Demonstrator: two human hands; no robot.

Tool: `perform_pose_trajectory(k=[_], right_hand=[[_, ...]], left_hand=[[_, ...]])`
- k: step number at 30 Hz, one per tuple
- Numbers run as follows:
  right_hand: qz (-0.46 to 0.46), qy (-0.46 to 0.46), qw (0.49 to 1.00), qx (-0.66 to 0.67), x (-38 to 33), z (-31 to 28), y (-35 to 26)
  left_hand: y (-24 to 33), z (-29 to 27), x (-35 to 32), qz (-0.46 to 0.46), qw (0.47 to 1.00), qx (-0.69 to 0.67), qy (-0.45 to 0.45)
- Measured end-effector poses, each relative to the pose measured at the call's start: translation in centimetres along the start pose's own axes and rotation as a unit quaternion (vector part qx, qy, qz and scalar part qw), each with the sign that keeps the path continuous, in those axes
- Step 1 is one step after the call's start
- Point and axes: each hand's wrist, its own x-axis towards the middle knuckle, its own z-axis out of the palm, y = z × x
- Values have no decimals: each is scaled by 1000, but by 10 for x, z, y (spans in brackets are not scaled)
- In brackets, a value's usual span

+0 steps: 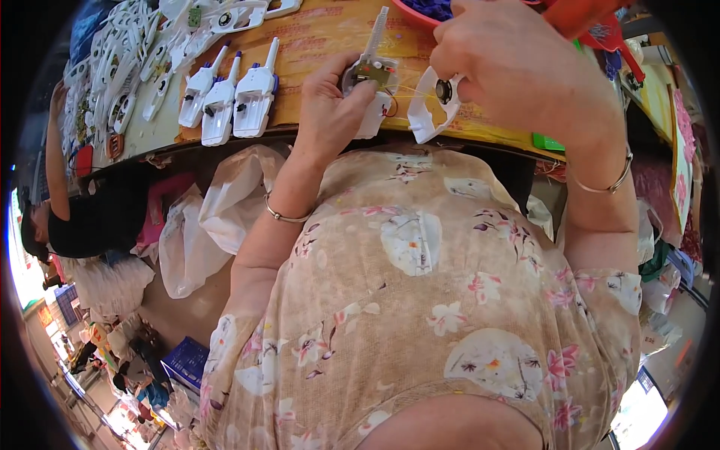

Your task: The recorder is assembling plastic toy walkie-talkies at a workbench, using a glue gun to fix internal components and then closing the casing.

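My left hand grips a white plastic toy shell with a small circuit board and a ribbed white antenna sticking up. My right hand pinches the other white shell half, which carries a small round black part. Thin wires run between the two halves. Both hands hover over the near edge of the yellowish table.
Three assembled white toy handsets lie in a row left of my hands. Several loose white shells pile at the far left. A red bowl sits at the back. A person in black sits on the left, near white plastic bags.
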Motion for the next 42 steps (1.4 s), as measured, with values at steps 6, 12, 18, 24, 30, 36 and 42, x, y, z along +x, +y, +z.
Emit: perform_pose_trajectory(k=[6,12,18,24,30,36,42], right_hand=[[20,23,989,143,12,23,26],[22,176,919,353,38,43,36],[-1,309,766,564,60,122,40],[-140,377,847,349,53,110,8],[89,499,846,163,76,125,105],[128,418,885,161,77,133,132],[132,409,892,139,70,137,134]], left_hand=[[5,4,8,-84,987,-132,-44],[8,4,6,-190,915,-343,-92],[1,12,14,-181,926,-330,38],[-27,14,20,-141,896,-420,1],[-21,16,23,-212,888,-405,-37],[-24,13,23,-229,884,-405,-39],[-19,14,20,-237,883,-402,-42]])
